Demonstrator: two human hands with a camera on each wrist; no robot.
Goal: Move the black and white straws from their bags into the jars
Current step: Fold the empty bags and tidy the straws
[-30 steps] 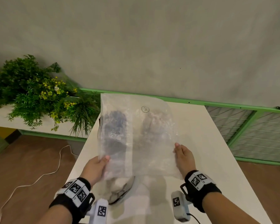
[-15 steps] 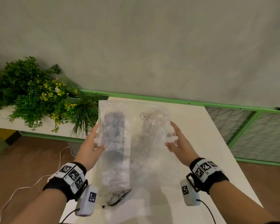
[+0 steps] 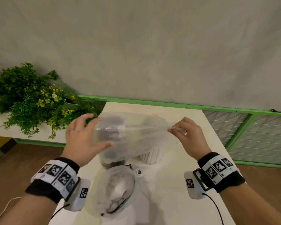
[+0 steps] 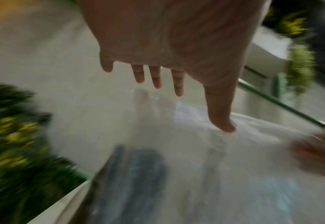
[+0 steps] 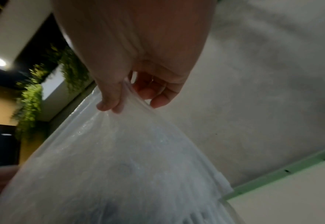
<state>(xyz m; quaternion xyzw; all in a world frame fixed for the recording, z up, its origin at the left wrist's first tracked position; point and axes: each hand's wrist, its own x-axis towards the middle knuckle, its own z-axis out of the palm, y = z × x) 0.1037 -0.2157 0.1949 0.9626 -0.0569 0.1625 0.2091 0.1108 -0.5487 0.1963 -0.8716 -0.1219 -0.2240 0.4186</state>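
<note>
Pinching the clear bag (image 3: 133,135) above the table (image 3: 185,184), the right hand (image 3: 187,135) held it; left hand (image 3: 81,137) spread, thumb touching it

We see on each forearm a black wristband (image 3: 53,181) carrying white square tags with black coded patterns. Under each wrist hangs a white camera module (image 3: 193,185) bearing one coded tag and a black cable. The left hand (image 3: 81,137) wears a ring.

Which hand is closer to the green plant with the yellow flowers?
Left. The left hand is up beside the plant, at the clear bag's left edge. The right hand pinches the bag's far right corner, across the table from the plant.
</note>
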